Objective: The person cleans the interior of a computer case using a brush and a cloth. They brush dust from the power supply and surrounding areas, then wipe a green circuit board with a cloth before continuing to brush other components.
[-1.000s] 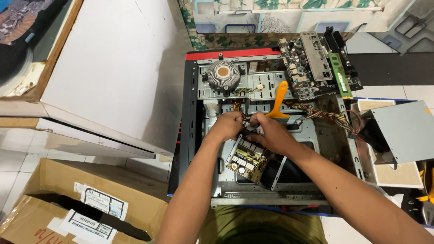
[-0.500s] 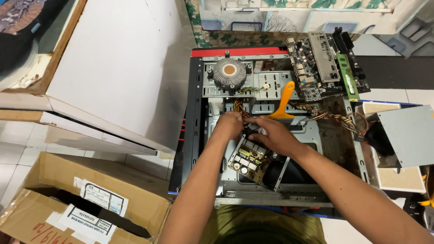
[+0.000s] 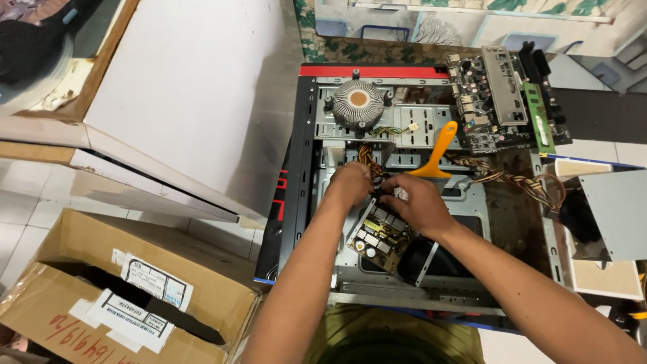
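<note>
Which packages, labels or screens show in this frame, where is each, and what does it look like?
Cardboard box: bottom left on the floor, brown, flaps partly open, red handwriting on its front.
Paper labels: stuck on the box flaps, white rectangles with dark print, one beside the opening and one below it.
Screens: none in view.

The tiled floor (image 3: 27,202) carries an open computer case (image 3: 296,168) lying flat. Near the case's left side sits a taped cardboard box (image 3: 81,256). A big white board (image 3: 189,87) lies beside the case too.
</note>
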